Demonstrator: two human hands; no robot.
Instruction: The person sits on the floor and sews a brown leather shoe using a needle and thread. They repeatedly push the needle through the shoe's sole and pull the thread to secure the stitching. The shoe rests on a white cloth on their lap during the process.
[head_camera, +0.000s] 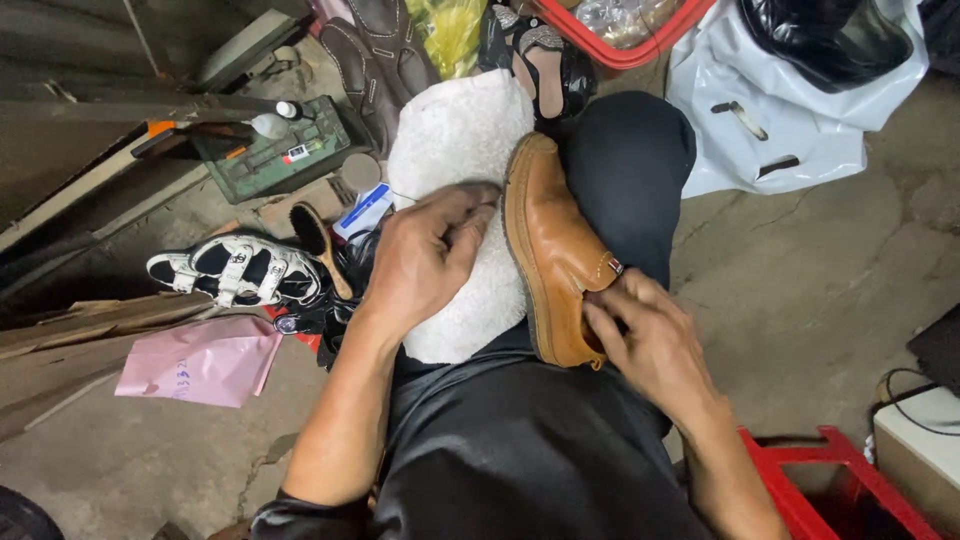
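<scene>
Your tan leather slip-on shoe (550, 250) lies on its side across your lap, its sole edge against the white fluffy cloth (455, 150) that covers your left knee, with your black trousers (520, 450) beneath both. Your right hand (645, 335) grips the shoe at its heel opening, fingers closed around the rim. Your left hand (425, 255) rests on the cloth just beside the sole, its fingers pinched narrowly together at the shoe's edge; whether they hold anything fine I cannot tell. On the concrete floor (800, 260) to your left lie a white-and-black strapped sandal (235, 270), a wooden-handled brush (320, 240), a pink paper bag (200, 362) and a green tool case (280, 150). A white plastic bag (780, 110) sits ahead on your right, and a red plastic stool (830, 480) stands close beside your right forearm.
</scene>
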